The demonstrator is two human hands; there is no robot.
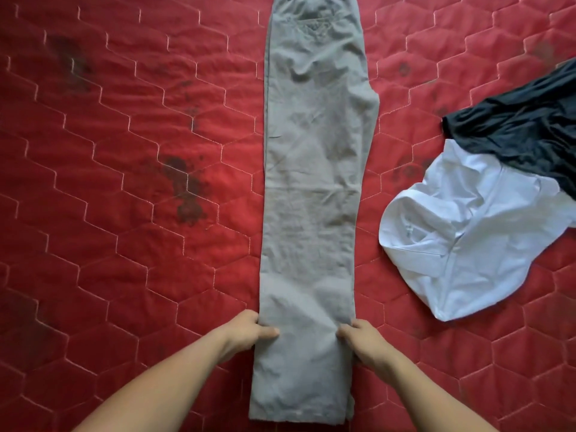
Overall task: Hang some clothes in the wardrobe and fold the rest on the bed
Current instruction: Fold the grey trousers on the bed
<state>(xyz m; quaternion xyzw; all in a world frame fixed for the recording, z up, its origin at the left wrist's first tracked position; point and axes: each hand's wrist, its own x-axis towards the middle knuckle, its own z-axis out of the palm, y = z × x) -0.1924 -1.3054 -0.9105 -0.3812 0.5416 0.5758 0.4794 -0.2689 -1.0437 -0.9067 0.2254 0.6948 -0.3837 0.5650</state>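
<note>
Trousers (311, 198), grey and lying lengthwise on the red bed (124, 151), look light, limp and crease-prone, so left hand (249, 330) and right hand (364, 338), fingers pinched shut on opposite leg edges near the hems, grip sensibly.

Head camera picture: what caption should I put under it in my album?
Both hands, left and right, pinch long grey trousers laid flat on a red quilted bed.
</note>
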